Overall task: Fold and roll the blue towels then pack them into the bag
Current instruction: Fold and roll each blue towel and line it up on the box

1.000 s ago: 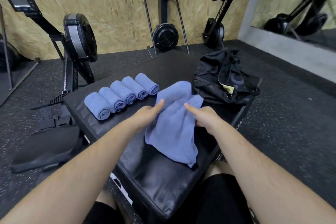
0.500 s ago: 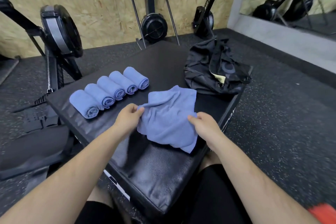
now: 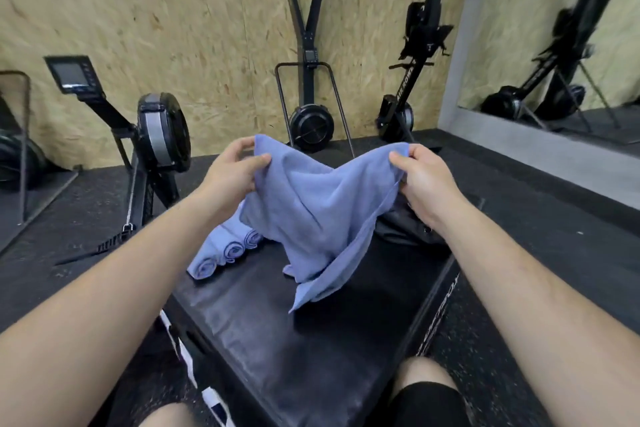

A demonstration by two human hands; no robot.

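Half a second ago the loose towel [image 3: 318, 215] lay rumpled on the black padded box [image 3: 294, 340]; now it is up in the air, hanging between the two hands with a sag in its top edge. The left hand [image 3: 235, 177] pinches one upper corner between thumb and fingers, and the right hand [image 3: 426, 184] grips the other. The cloth drapes down to a point near the box top (whether the tip touches it I cannot tell). This looks like a shake-out to find the corners and spread the towel flat, so folding of this one has not yet begun. The rolled towels [image 3: 225, 250] lie in a row on the box to the left, partly hidden by the left arm and the hanging cloth. The bag [image 3: 405, 232] sits behind the right wrist, mostly covered, and no towel can be seen in it.
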